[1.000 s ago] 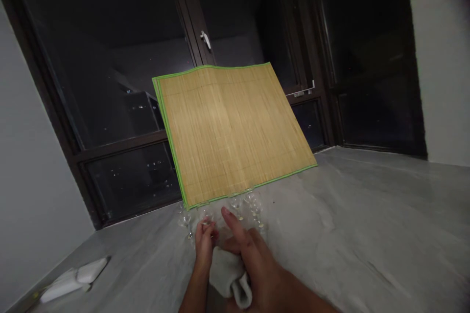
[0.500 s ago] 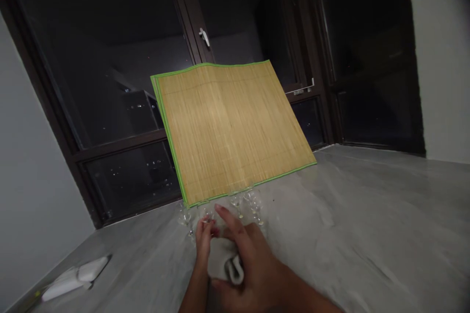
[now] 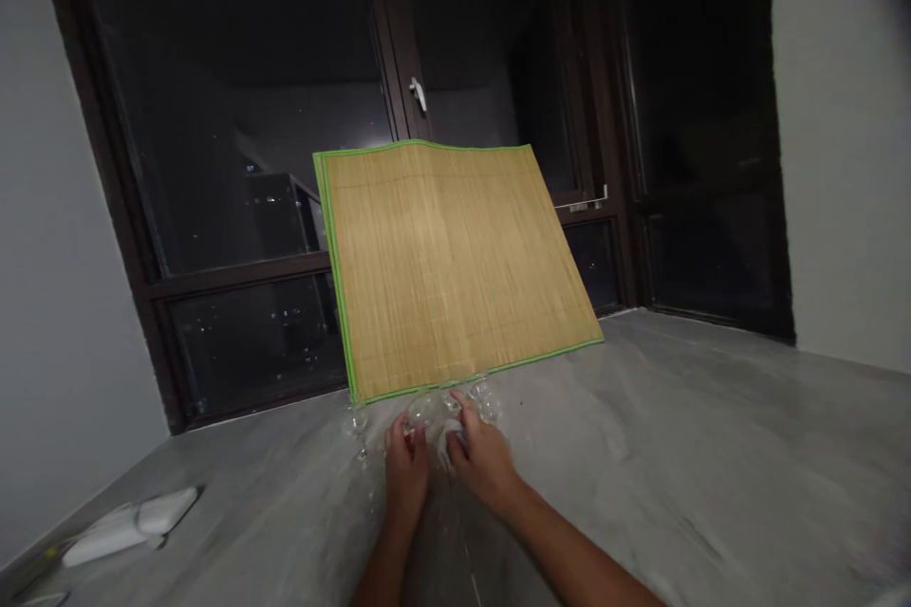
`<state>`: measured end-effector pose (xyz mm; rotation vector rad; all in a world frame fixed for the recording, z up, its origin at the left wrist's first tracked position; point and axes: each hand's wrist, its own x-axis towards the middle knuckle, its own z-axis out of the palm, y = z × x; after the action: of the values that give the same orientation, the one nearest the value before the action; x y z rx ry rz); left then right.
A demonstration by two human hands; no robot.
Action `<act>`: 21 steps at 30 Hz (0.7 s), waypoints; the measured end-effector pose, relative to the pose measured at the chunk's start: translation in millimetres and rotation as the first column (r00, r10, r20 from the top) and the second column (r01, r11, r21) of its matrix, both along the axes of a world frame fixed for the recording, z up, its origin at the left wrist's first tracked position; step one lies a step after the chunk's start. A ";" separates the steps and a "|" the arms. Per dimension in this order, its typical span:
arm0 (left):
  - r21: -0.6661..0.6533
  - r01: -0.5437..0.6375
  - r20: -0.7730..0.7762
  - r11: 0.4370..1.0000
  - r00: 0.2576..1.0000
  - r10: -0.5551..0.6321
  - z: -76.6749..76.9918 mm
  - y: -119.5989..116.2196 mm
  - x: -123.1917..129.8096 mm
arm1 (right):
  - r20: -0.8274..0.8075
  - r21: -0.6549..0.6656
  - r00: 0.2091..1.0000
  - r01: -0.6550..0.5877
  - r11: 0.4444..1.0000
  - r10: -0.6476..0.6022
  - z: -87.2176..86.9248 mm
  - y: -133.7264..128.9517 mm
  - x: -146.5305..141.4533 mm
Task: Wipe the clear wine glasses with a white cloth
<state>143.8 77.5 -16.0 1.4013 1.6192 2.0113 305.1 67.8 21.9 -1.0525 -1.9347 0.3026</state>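
Observation:
My left hand (image 3: pixel 407 469) is closed round the lower part of a clear stemmed glass (image 3: pixel 421 410), its thumb and fingers under the bowl. Close beside it, my right hand (image 3: pixel 488 460) grips a folded white cloth (image 3: pixel 449 446), with the index finger stretched forward towards the glasses. One more stemmed glass (image 3: pixel 357 419) stands to the left of my left hand. Just beyond my right hand are further clear glasses (image 3: pixel 488 398), partly hidden by the fingers. Their outlines are faint against the grey surface.
A bamboo mat (image 3: pixel 455 266) with green edging leans against the dark window behind the glasses. The grey marbled surface (image 3: pixel 641 474) spreads out on both sides. At the left lies a white folded bundle (image 3: pixel 132 526) with a band round it. A white window handle (image 3: pixel 418 95) is above the mat.
My right hand has gone forward and down with the white cloth, from near the camera to beside the glass. My left hand remains at the glass. The camera view has tilted slightly.

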 end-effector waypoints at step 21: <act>-0.011 0.198 -0.471 0.980 0.863 -0.180 17.5 -33.5 20.3 | -0.282 0.248 0.940 0.266 0.932 -0.193 -4.0 17.3 12.8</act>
<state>164.1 43.9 1.5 2.1010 1.5319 1.6799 317.9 85.0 17.9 -0.9864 -1.5521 0.0216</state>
